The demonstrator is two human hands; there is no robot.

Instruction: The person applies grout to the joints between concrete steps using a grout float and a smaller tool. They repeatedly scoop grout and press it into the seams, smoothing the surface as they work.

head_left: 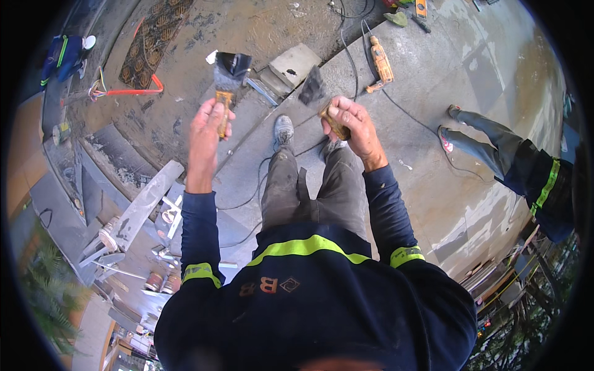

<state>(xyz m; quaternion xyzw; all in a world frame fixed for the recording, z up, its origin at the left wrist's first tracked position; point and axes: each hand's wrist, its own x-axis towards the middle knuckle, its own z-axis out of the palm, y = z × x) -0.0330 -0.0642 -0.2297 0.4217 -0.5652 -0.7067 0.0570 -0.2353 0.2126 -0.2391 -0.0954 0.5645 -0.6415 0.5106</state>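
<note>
My left hand is closed round the worn yellowish handle of a putty knife. Its wide dark blade points away from me, with a dark patch near the top edge. In my right hand is a second putty knife, gripped by a similar handle. That blade, grey and slightly blurred, tilts to the far left. Both tools are held up in front of me, apart from each other, above the concrete floor. My shoes stand on the floor below them.
Beyond my right hand lies an orange power tool with dark cables across the floor. Concrete blocks sit ahead, near an orange pipe. Planks and cans are at left. Another person is at right, one far left.
</note>
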